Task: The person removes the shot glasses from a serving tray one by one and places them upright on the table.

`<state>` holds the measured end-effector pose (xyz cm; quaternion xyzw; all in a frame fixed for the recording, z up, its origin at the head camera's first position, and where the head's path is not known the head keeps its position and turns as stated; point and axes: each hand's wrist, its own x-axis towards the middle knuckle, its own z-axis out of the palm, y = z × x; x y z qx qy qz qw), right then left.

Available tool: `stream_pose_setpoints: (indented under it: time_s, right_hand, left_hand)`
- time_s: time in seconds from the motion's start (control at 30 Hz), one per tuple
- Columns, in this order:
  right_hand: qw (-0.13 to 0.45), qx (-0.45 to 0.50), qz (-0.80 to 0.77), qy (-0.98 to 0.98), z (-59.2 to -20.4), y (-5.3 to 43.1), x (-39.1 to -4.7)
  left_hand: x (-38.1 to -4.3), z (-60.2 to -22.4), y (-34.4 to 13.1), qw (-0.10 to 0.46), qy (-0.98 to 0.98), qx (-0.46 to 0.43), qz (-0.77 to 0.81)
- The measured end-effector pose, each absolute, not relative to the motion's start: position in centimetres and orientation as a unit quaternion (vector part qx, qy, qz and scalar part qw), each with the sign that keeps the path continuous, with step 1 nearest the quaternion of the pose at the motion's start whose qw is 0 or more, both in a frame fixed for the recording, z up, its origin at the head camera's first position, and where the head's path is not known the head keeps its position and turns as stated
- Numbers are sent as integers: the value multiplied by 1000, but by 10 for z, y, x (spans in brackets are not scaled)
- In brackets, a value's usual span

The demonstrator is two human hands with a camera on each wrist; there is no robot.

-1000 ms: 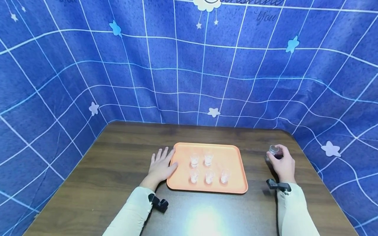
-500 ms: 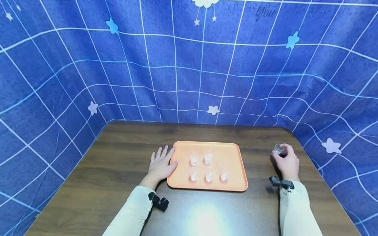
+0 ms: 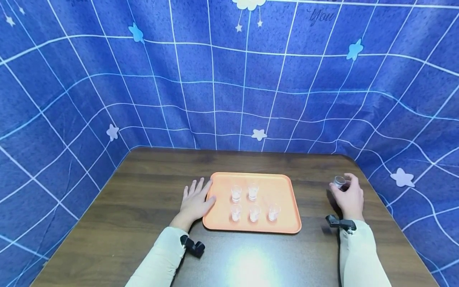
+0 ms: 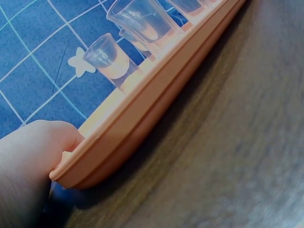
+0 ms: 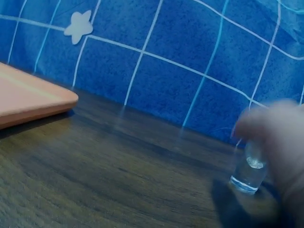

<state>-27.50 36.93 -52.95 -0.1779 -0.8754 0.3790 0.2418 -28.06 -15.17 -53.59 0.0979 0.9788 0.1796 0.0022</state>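
In the head view, a small clear shot glass [image 3: 339, 182] stands at the table's right side. My right hand [image 3: 350, 197] is around its near right side, thumb close to the glass and forefinger raised a little off the rim. The right wrist view has this glass [image 5: 248, 173] upright on the wood, its upper part overlapped by my blurred hand [image 5: 278, 137]. My left hand [image 3: 195, 203] lies with spread fingers at the left edge of an orange tray [image 3: 287, 191], thumb over the rim. Several shot glasses [image 3: 236, 194] stand on the tray in two rows.
The dark wooden table [image 3: 150, 191] runs back to a blue curtain [image 3: 229, 99] with white lines and stars. Bare tabletop lies between the tray and the right-hand glass. A bright reflection [image 3: 251, 267] shows near the front.
My right hand and its glass shifted slightly right, then stayed there. Since half a second ago the right forefinger has lifted from the glass's rim. The left hand stays at the tray.
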Motion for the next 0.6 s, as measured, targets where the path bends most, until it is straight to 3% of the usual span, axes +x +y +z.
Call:
stream_pose_setpoints:
  time_s: [0.33,0.43,0.6]
  right_hand:
    - [422,-98,361,-826,-534,353,-284]
    - [442,-46,347,-826,-533,342,-286]
    - [425,32,341,-838,-535,322,-286]
  left_hand:
    - [-282,-536,-153,2,979,101,178]
    - [-282,-536,-153,4,979,100,175]
    - [-282,-537,-152,12,980,100,174]
